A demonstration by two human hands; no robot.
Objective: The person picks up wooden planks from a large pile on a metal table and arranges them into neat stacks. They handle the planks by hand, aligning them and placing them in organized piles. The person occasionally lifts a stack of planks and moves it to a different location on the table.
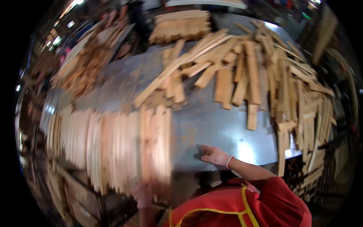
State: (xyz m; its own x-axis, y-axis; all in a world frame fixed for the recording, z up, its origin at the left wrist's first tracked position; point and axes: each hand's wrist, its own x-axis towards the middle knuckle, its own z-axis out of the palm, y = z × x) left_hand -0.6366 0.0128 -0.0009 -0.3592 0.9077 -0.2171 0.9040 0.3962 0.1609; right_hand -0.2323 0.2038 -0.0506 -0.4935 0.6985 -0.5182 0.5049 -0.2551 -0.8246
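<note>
Wooden slats [113,147] stand packed edge to edge in a long row along the near left edge of the metal table [219,125], blurred in this view. Squaring such a row well calls, in judgement, for even pressure along the ends so none slips out of line. The left hand [143,195], gloved, sits at the row's near end; whether its fingers grip or only press cannot be told. The right hand [214,155], also gloved, rests on bare metal near the front edge, fingers loosely together, holding nothing. Loose slats [242,72] lie heaped toward the far right corner.
</note>
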